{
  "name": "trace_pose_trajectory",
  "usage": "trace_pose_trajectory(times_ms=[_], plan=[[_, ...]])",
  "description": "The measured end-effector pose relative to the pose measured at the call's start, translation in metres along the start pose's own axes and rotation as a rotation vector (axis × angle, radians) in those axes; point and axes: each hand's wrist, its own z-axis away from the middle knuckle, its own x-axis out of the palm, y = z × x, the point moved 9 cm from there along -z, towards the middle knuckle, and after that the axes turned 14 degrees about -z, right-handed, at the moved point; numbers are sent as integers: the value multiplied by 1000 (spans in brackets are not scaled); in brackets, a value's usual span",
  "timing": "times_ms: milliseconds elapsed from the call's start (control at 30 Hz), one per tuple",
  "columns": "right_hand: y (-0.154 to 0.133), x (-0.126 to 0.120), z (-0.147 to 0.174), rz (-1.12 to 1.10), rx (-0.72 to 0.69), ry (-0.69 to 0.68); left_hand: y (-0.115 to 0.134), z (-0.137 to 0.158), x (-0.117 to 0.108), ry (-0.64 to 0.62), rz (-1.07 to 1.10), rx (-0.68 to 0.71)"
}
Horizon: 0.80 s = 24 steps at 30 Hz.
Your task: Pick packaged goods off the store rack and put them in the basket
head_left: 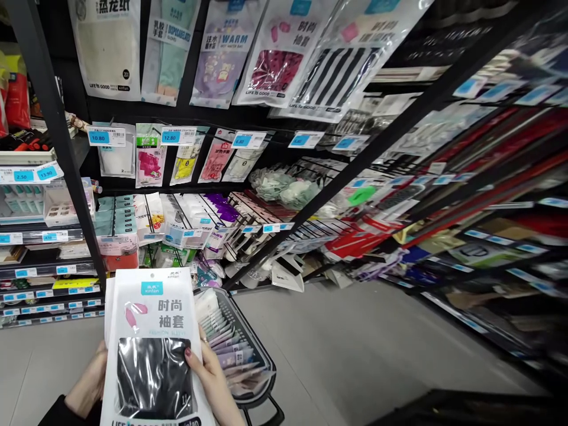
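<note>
A white packet of sleeve covers [153, 378], with a clear window showing black fabric, is held upright in front of me; another packet's edge shows behind it on the left. My left hand [92, 373] grips its left side, the fingers mostly hidden behind. On the right edge my right hand [210, 378] closes round it, thumb on the front. Just beyond that hand, a dark shopping basket [266, 355] stands on the floor, holding a row of similar packets.
A black rack [164, 115] ahead carries hanging packets, including striped sleeve covers [339, 74] and a hot water bag packet [226, 59]. Price labels line its rails. A slanting black post [328, 186] crosses the view. More stocked shelves [488, 236] run along the right above the grey floor [355, 343].
</note>
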Motion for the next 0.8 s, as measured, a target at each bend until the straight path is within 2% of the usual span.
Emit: trace_pose_trajectory(times_ms=[100,200,333,433,533,700,800], plan=[[-1,-37,-4,-182,41,127,5,-6,-2,-20,-6,67],[-15,-74,-9,-333,-10,253,2,-10,-14,33,69,23],[-40,-93,-23,-299,-121,314,4,-13,-31,85,169,-36],[-39,-93,-33,-323,-136,370,10,-15,-43,110,206,-41],[-30,-84,-36,-512,-125,380,14,-16,-51,107,209,-30],[-30,-47,-36,-898,-36,217,10,-11,-52,114,208,-56],[-45,-35,-39,-865,-74,158,8,-7,-47,128,222,-91]])
